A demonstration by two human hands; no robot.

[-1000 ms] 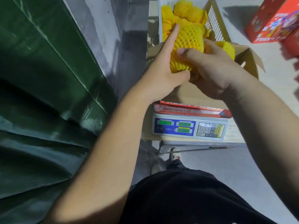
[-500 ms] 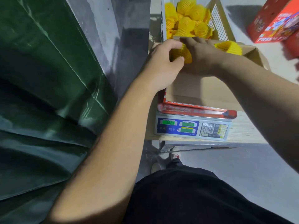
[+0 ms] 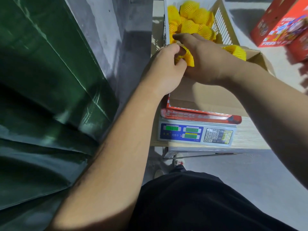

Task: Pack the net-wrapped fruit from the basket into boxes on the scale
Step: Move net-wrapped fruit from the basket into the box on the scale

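A fruit in yellow foam net sits between both hands, over the far left part of the open cardboard box. My left hand pinches its net from the left. My right hand covers it from the right, fingers curled around it. The box stands on a grey scale with green readouts. Another netted fruit lies in the box at the far right. Behind the box, a pale slatted basket holds several yellow netted fruits.
The scale rests on a light wooden table. Red printed boxes lie on the floor at the upper right. A green tarp fills the left side, against a grey wall. My shoe shows under the table.
Both hands have lowered the netted fruit from above the box down into its far left part. My left index finger, straight before, has curled onto the net.
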